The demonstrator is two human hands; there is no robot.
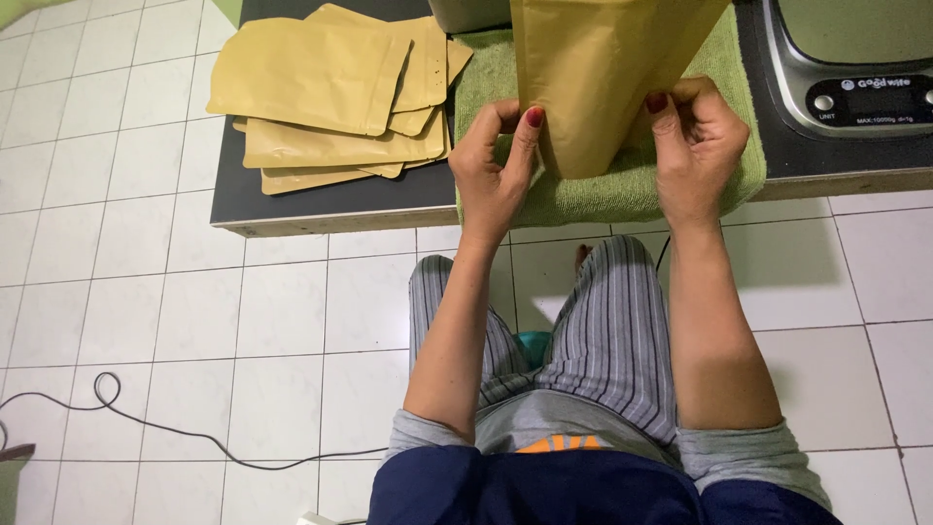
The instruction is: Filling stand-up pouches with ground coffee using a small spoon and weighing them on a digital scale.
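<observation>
1. Far on the left, a pile of flat bags (330,97) lies on the dark table (321,199). They are tan paper bags, spread like a fan. No hand touches them.

2. Near the left, a black cord (146,423) curls on the white tile floor (146,292).

3. The left hand (491,165) is closed in a pinch on the left edge of the standing bag (603,83). The thumb, with a red nail, presses on the front of it.

4. The standing bag is in the middle, at the far side, upright on a green towel (607,194). The towel lies on the table. The bag is tan and smooth, and its top runs out of the picture.

5. It looks light, like paper. It looks a bit stiff, since its sides stand straight. It could be slippery, as the skin looks smooth. It would crease if squeezed hard. I cannot tell if anything is inside.

6. The two side edges near the bottom look like the best spots to hold. Both hands are there now.

7. The right hand (695,146) is closed on the right edge of the bag, fingers curled in.

8. Far right, a kitchen scale (846,73) sits on the table, near the bag but apart.
</observation>
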